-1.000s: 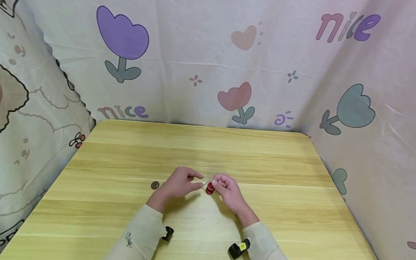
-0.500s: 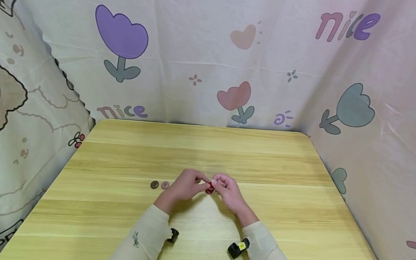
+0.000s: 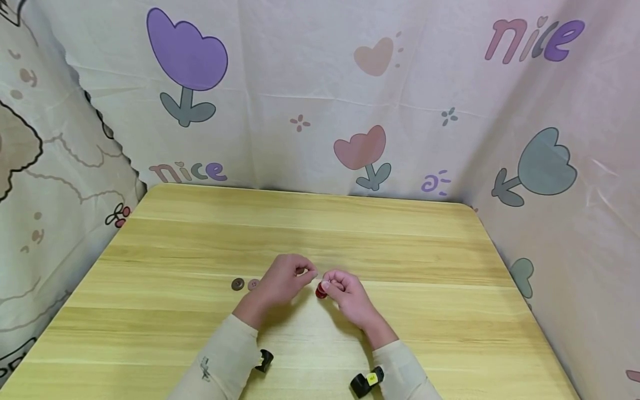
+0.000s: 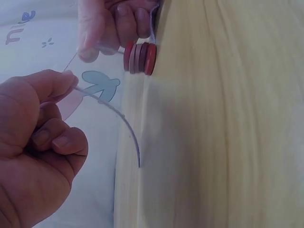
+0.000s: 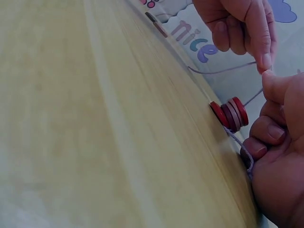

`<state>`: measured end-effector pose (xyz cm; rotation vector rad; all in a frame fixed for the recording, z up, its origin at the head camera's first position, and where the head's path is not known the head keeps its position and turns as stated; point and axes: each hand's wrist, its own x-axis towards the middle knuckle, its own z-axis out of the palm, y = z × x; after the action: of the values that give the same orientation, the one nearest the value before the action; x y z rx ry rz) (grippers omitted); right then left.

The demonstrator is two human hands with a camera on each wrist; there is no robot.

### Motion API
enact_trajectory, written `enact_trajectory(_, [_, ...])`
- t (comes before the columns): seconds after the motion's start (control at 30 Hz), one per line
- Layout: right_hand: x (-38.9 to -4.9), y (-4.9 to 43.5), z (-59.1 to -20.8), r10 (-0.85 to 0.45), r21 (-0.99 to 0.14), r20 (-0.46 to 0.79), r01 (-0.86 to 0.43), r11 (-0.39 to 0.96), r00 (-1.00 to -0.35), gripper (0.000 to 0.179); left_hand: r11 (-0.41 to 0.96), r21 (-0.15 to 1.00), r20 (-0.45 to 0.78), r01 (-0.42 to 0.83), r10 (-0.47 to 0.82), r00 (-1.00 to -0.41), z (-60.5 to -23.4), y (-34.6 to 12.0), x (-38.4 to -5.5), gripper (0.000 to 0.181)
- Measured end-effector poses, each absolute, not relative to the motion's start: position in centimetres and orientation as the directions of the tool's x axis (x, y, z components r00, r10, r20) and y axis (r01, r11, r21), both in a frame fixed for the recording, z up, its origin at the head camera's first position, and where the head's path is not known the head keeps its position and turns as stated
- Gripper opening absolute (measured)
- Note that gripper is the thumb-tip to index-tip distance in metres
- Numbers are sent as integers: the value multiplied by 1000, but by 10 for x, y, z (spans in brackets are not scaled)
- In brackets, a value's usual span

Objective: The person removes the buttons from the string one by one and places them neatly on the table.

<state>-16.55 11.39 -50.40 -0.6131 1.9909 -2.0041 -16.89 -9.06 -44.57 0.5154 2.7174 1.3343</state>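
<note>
A thin light cord (image 4: 116, 112) runs through a short stack of red, pink and dark red buttons (image 4: 138, 59), which hangs just above the table. My left hand (image 3: 287, 278) pinches the cord between thumb and forefinger; its loose end curves down beyond the fingertips in the left wrist view. Right beside it, my right hand (image 3: 349, 293) pinches the cord close to the stack, and its lower fingers curl over the cord's other part (image 5: 240, 142). In the head view the red buttons (image 3: 320, 290) show at the right thumb.
A dark brown button (image 3: 238, 284) and a pink button (image 3: 254, 284) lie on the wooden table (image 3: 400, 244), left of my left hand. A printed cloth (image 3: 280, 72) hangs behind the table. Each sleeve carries a black wrist camera (image 3: 366, 382).
My left hand moved right to the buttons, uncovering the pink button on the table, then drew back slightly up and left, pinching the cord. My right hand barely shifted left.
</note>
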Motion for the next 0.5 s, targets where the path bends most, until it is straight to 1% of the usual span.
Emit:
enact_trajectory(0.13, [-165, 113, -504, -452, -992, 118, -125, -14, -884, 15, 562, 783, 119, 267, 285, -951, -441, -95, -169, 7])
enact_trajectory(0.27, [-165, 113, -504, -446, -995, 97, -103, -10, -890, 16, 547, 786, 170, 289, 258, -951, -437, -103, -171, 6])
enact_trajectory(0.5, [-164, 113, -504, -480, -995, 98, -88, -44, -872, 18, 526, 797, 235, 297, 182, -955, -432, -120, -174, 8])
